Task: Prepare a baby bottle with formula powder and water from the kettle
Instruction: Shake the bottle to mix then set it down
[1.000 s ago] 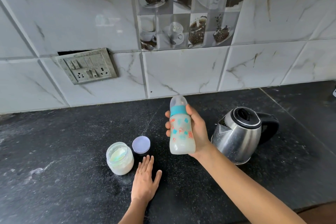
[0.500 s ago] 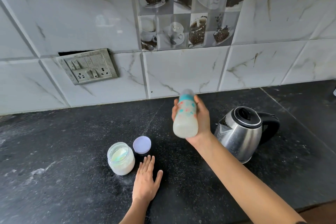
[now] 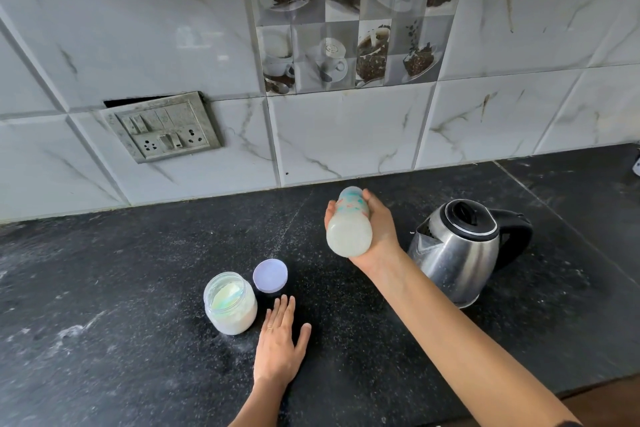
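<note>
- I saw the right hand [image 3: 381,230] wrapped round the baby bottle [image 3: 348,229]. It held the bottle up in the air over the black counter [image 3: 138,270], just left of the kettle [image 3: 457,253].
- The bottle was tipped, with its bottom facing me and its top pointing at the far wall. It looked full of milky white mix.
- The left hand [image 3: 278,347] lay flat on the counter with straight fingers and held nothing. It sat just right of the powder jar [image 3: 230,305].
- I guessed this was the shaking step. The top of the bottle was blurry, so I could not tell how tight the cap sat. A loose cap could let milk spray onto the counter and the wall.
- The hand held the bottle only round its sides. If the bottle was wet, it could slip out and hit the hard counter.
- The kettle stood close on the right. A big swing could bump it, and the water inside might be hot.
- The jar was open, with its lid [image 3: 270,276] lying beside it on the far side. Drops of milk could land in the powder and make lumps.
- The left hand was so near the jar that a small push could knock it over and spill powder.
</note>
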